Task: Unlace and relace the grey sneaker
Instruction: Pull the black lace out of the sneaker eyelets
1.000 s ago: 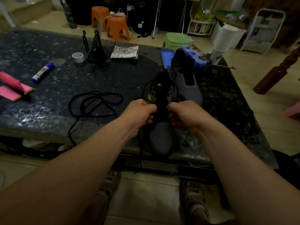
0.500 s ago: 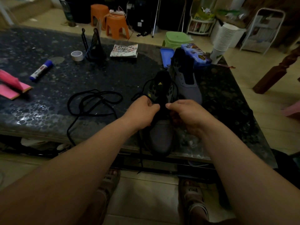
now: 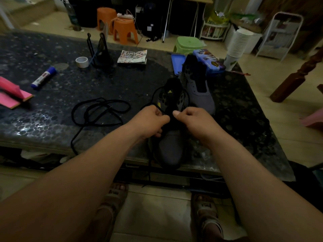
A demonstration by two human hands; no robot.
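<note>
Pinching the lace (image 3: 158, 91) at mid-eyelet height: fingers (image 3: 163, 117) of left hand (image 3: 150, 122) curling tight, with thumb and forefinger closing on the black cord. Mirroring it: fingers (image 3: 176, 113) of right hand (image 3: 191, 119) curling likewise, with thumb pressing onto forefinger, seemingly nipping the other run of the cord, not confirmable in the dimness. Working over the tongue of the grey sneaker (image 3: 172, 149), which is standing toe toward the wearer at the near edge of the table (image 3: 43, 126), with one lace end dangling over that edge. Advisable, as a judgement: keeping both runs evenly taut, feeding each tip flat through its eyelet, and steadying the shoe against sliding off the edge. Lying just behind and to the right: second sneaker (image 3: 200, 91), seemingly without lace. Lying well apart to the left: loose lace (image 3: 99, 110), sprawling in loops. Containers: blue tin (image 3: 210, 61) sitting behind the second sneaker, with lid (image 3: 178, 64) resting beside it, contents not showing; paper cups (image 3: 239, 42) nesting in a tall stack at the far corner, contents of the topmost impossible to tell.
</note>
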